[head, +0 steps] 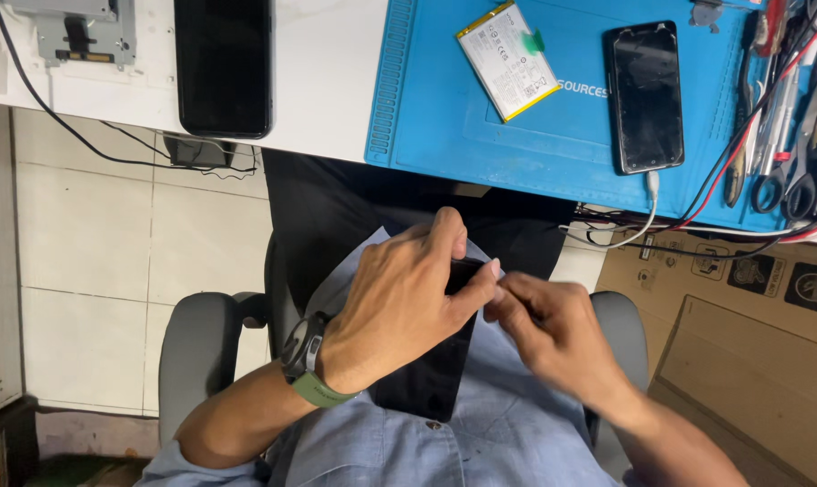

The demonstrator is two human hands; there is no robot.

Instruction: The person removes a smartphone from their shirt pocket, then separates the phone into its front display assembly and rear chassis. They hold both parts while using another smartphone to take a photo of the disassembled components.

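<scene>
Below the blue mat, both hands, left hand and right hand, grip a glossy black phone.

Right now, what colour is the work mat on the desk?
Bright blue work mat, clearest in the head view.

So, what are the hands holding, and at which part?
The left hand grips a black phone at its upper end, above the lap. The right hand pinches at the phone's top corner; what it pinches cannot be told.
</scene>
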